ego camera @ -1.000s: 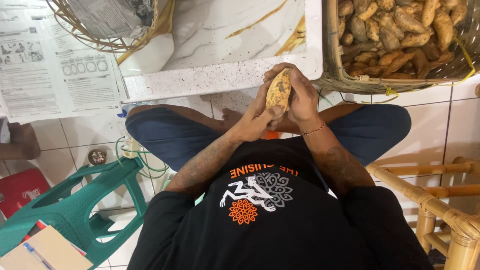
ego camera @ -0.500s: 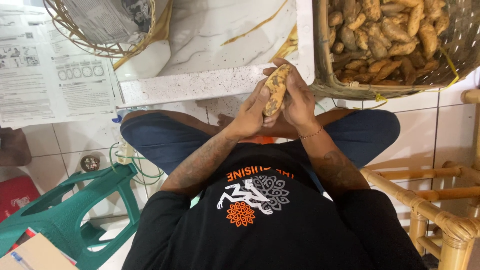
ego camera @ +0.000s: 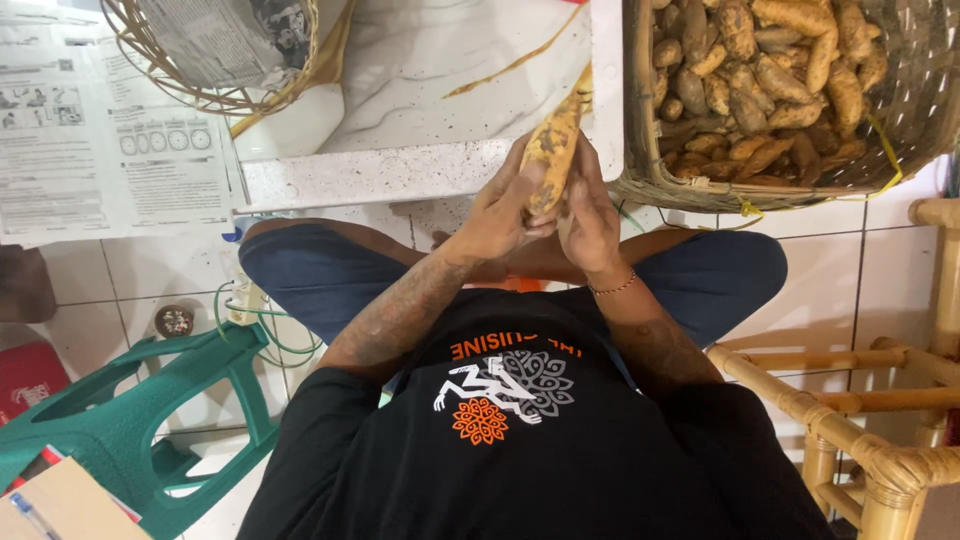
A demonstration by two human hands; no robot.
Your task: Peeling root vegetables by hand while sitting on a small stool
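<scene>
A long, orange-brown sweet potato (ego camera: pixel 552 150) is held upright between both hands above the lap of a person seated cross-legged on a white tiled floor (ego camera: pixel 150 270). Its long axis is seen running from about 7 o'clock to 1 o'clock, the upper tip reaching the edge of a white marble-patterned slab (ego camera: pixel 420 110). The left hand (ego camera: pixel 497 210) is wrapped around the lower part from the 9 o'clock side, fingers closed on the skin; the right hand (ego camera: pixel 590 215) is pressed against it from the 3 o'clock side, also closed on it, with a thin bracelet (ego camera: pixel 612 288) at the wrist. Whether a blade is held in either hand cannot be told. Both forearms are brought in from 6 o'clock, elbows bent, and the two hands are equally near the root. At 2 o'clock a woven basket (ego camera: pixel 900 150) is filled with more sweet potatoes (ego camera: pixel 760 70). A second wicker basket (ego camera: pixel 215 55) lies at 11 o'clock, printed sheets (ego camera: pixel 90 140) at 10 o'clock, a green plastic stool (ego camera: pixel 130 420) at 8 o'clock and a bamboo chair frame (ego camera: pixel 860 420) at 4 o'clock.
</scene>
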